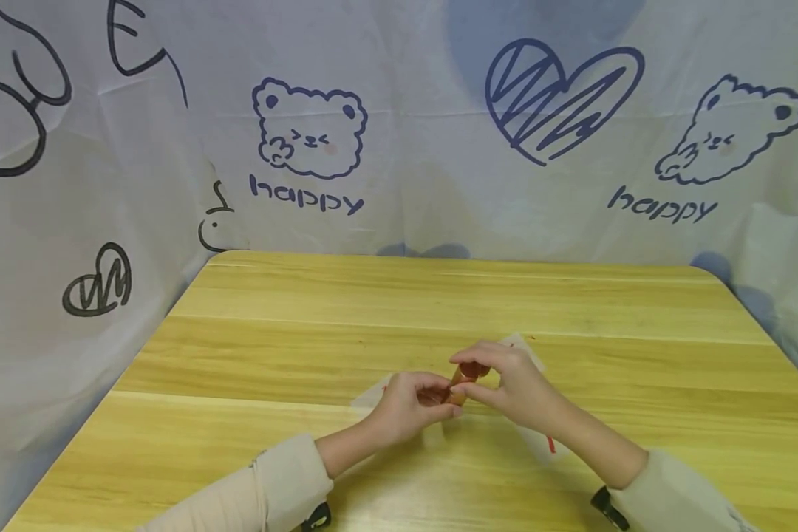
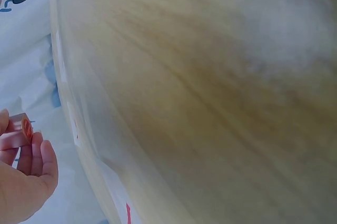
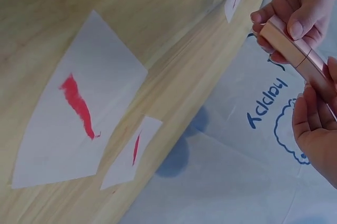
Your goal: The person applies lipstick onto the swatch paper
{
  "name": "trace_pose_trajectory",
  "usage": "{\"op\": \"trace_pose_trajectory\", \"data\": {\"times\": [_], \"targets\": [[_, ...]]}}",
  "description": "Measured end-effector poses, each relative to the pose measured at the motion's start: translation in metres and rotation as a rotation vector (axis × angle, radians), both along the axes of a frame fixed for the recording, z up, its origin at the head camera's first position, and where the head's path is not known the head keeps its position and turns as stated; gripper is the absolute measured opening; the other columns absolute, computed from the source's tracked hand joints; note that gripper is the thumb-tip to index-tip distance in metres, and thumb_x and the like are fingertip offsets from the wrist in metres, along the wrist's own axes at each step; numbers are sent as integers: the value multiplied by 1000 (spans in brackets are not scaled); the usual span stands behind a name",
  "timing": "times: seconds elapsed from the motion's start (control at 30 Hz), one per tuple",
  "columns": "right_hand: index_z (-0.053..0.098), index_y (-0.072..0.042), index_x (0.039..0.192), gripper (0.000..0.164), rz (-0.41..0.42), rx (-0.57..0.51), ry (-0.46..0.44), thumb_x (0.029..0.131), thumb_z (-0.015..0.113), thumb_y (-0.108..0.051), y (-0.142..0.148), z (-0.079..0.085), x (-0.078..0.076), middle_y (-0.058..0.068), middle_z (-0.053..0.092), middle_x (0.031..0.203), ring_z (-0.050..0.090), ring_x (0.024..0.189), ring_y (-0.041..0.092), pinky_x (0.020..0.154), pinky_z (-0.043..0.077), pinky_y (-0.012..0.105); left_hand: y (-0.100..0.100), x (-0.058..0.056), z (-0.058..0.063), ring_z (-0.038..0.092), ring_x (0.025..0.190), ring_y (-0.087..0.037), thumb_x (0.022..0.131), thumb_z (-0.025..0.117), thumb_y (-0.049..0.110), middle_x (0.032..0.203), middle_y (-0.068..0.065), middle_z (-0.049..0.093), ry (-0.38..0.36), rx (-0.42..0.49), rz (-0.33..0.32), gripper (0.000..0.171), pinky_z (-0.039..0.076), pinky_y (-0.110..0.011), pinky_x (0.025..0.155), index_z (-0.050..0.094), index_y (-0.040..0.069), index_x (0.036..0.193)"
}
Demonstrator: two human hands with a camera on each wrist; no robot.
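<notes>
A rose-gold lipstick tube is held between both hands over the middle of the table. My left hand grips one part of it from the left, fingers and thumb curled round. From the right, my right hand pinches the other part between thumb and fingers. The right wrist view shows the square-sided lipstick with a thin seam between cap and base. In the left wrist view, a round red label marks one end of the lipstick.
White paper pieces with red strokes lie on the wooden table: one piece beside the left hand, another behind the right hand, a third under the right forearm. A white cloth with drawings hangs behind the table.
</notes>
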State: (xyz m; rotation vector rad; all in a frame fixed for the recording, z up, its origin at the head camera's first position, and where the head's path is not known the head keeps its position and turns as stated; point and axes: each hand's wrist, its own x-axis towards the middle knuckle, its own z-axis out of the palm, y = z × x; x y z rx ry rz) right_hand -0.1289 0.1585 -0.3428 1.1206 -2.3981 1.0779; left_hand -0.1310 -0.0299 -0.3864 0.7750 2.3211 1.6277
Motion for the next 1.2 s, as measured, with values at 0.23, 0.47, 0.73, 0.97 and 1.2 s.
{"op": "trace_pose_trajectory", "data": {"times": [0.23, 0.47, 0.73, 0.97, 1.2], "targets": [[66, -1, 102, 29, -40, -33, -90, 75, 74, -3, 4, -2, -2, 3, 69, 87, 59, 75, 7, 66, 53, 22, 1, -3, 1, 67, 83, -25, 81, 70, 7, 93, -18, 70, 2, -6, 26, 24, 55, -18, 71, 67, -4, 102], [68, -3, 99, 21, -71, -49, -140, 78, 71, -4, 4, -1, -8, 3, 69, 87, 59, 76, 7, 66, 53, 24, 3, -11, 1, 67, 86, -25, 81, 70, 11, 96, -17, 70, 26, -34, 39, 26, 55, -20, 73, 67, -4, 103], [69, -2, 98, 22, -111, -25, -132, 77, 73, -3, 2, 2, -17, 4, 69, 87, 61, 76, 9, 67, 54, 24, 7, -20, 1, 68, 87, -26, 82, 70, 10, 97, -18, 70, 3, -31, 65, 27, 56, -21, 72, 67, -5, 104], [69, -1, 98, 20, -120, -16, -141, 78, 72, -3, 1, -3, -28, 5, 69, 87, 61, 76, 13, 67, 53, 23, 6, -32, 1, 68, 89, -26, 82, 69, 8, 100, -17, 70, 56, -50, 82, 28, 56, -21, 75, 66, -5, 106], [69, -1, 98, 21, -149, -8, -147, 78, 72, -4, 1, -6, -36, 5, 69, 87, 61, 77, 15, 67, 54, 23, 7, -42, -2, 68, 85, -27, 82, 70, 8, 96, -18, 70, 119, -68, 107, 24, 55, -21, 71, 67, -5, 101]]}}
